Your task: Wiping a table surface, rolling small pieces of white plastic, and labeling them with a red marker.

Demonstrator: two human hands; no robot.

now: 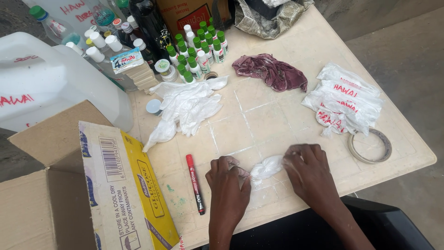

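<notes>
Big cream table holds everything. Open cardboard box at left edge. Red marker lies just left of hands. Small white plastic bundle lies near front edge, long side running left to right. Left hand pinches its left end, right hand presses its right end. Both equally close.

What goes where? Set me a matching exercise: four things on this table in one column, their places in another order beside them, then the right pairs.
Things:
1. red marker
2. tape roll
3. maroon cloth
4. small white bundle

Places:
A. near the table's right edge
B. between the left hand and right hand
C. beside the open cardboard box
D. far side, right of the green-capped bottles

Pairs: 1-C, 2-A, 3-D, 4-B
</notes>
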